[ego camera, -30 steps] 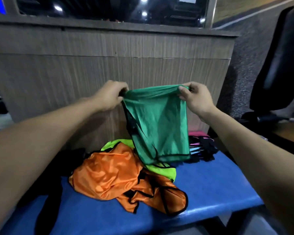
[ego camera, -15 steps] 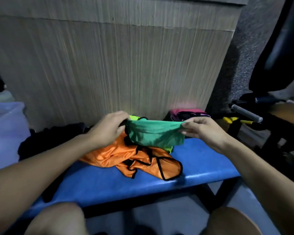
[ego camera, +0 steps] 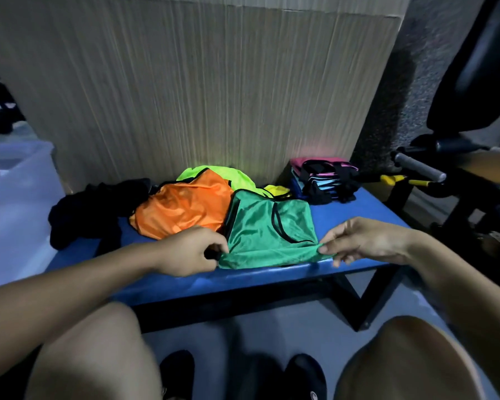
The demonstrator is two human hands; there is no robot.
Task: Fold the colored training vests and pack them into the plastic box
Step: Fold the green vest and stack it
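Observation:
A green vest (ego camera: 267,230) with black trim lies spread on the blue bench (ego camera: 367,215), partly over an orange vest (ego camera: 182,210). My left hand (ego camera: 189,251) pinches its near left corner. My right hand (ego camera: 364,239) pinches its near right corner between thumb and forefinger. A neon yellow vest (ego camera: 214,173) lies behind the orange one. A stack of folded vests (ego camera: 322,180), pink on top, sits at the bench's far right. A translucent plastic box (ego camera: 15,197) stands at the left.
A dark garment (ego camera: 96,209) lies crumpled on the bench's left part. A wood-grain panel (ego camera: 199,82) rises right behind the bench. Black gym equipment with a grey handle (ego camera: 420,167) stands to the right. My knees and shoes are below the bench edge.
The green vest, held up in the air a second ago, came down and now lies flat on the bench. Both hands dropped with it and moved toward the near edge, still pinching its corners.

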